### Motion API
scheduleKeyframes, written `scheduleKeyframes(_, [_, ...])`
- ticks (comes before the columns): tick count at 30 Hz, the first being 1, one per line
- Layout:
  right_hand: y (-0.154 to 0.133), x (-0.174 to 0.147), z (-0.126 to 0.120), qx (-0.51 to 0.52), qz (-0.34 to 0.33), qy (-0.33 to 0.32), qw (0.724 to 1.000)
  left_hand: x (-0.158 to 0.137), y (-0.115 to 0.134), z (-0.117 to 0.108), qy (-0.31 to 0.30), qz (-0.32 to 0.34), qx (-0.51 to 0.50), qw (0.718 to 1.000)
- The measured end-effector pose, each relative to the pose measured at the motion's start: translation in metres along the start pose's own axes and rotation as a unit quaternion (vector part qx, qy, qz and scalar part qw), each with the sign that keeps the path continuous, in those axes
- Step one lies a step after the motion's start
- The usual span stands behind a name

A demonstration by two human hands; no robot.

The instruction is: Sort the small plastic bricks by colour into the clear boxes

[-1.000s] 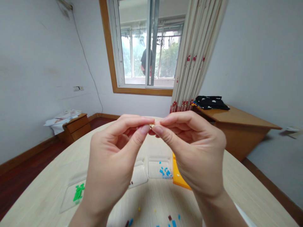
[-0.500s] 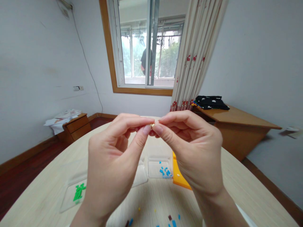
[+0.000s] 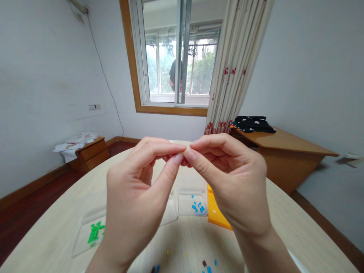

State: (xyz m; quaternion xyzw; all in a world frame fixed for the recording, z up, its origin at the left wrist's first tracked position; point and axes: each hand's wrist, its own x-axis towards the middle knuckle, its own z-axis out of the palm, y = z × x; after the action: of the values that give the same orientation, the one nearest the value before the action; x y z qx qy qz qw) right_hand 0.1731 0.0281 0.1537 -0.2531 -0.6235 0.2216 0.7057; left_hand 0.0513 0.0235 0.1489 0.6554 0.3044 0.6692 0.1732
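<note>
My left hand (image 3: 142,193) and my right hand (image 3: 236,182) are raised over the table, their fingertips meeting at the centre. Thumb and forefinger of each are pinched on a tiny pale yellow piece (image 3: 183,151), most of it covered by the fingertips. Beneath the hands, a clear plastic tray (image 3: 183,206) contains small blue pieces (image 3: 199,207). An orange box (image 3: 217,214) is partly hidden behind my right wrist. At the left, green bricks (image 3: 95,232) lie in another clear tray (image 3: 78,242).
Loose blue, brown and yellow pieces lie near the front of the round table (image 3: 170,239), including a brown piece (image 3: 204,262). A wooden desk (image 3: 295,146) with folded black cloth (image 3: 253,124) stands at right, and a low cabinet (image 3: 93,153) at left.
Both hands stay nearly in place. The fingertips have closed in a little, so less of the pale yellow piece shows.
</note>
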Motion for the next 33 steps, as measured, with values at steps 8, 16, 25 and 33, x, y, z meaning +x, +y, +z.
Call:
scheduleKeyframes(8, [-0.0011, 0.0014, -0.001, -0.011, 0.01, -0.012, 1.0, 0.0001, 0.0, -0.0006, 0.0, 0.001, 0.008, 1.0])
scheduleKeyframes(16, [-0.0016, 0.0024, -0.0006, -0.016, 0.007, -0.009, 1.0, 0.0005, 0.0, -0.0001, 0.001, -0.006, -0.003, 1.0])
scheduleKeyframes(25, [-0.0019, 0.0025, 0.0005, -0.005, 0.009, -0.006, 1.0, 0.0009, 0.0023, -0.0001, 0.003, -0.008, 0.003, 1.0])
scheduleKeyframes(33, [0.0014, 0.0017, -0.001, -0.009, 0.014, -0.014, 1.0, 0.0014, 0.0023, 0.0014, 0.006, -0.028, -0.016, 0.999])
